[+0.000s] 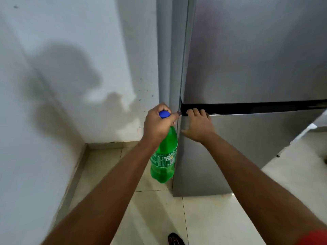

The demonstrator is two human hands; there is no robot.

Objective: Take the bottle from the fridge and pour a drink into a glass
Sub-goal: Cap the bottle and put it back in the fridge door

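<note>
Obs.: The person stands facing a grey fridge [247, 68], both bare arms stretched forward.

Left hand [157, 123]: fingers wrapped tight around the neck of a green bottle [163, 163], just under its blue cap [164, 114], which shows between thumb and forefinger. The bottle hangs upright from this grip, clear of the floor [159, 209], just beside the fridge's left front corner. A printed label band circles its middle; the text on it is too small to read. Green fills the body above and below the label; the liquid level cannot be told.

Right hand [199, 125]: laid flat against the upper left corner of the lower door [247, 138], fingers spread narrow and curled over its top edge into the black gap [256, 107] between the upper and lower doors. Thumb points left along the door face. It holds nothing loose.

Both doors look flush with the cabinet.

Surroundings: pale wall [62, 59] to the left, carrying a shadow of the person; light tiled floor; a dark shoe [175, 239] at the bottom edge; a scrap of red sleeve [315, 237] at the lower right.
</note>
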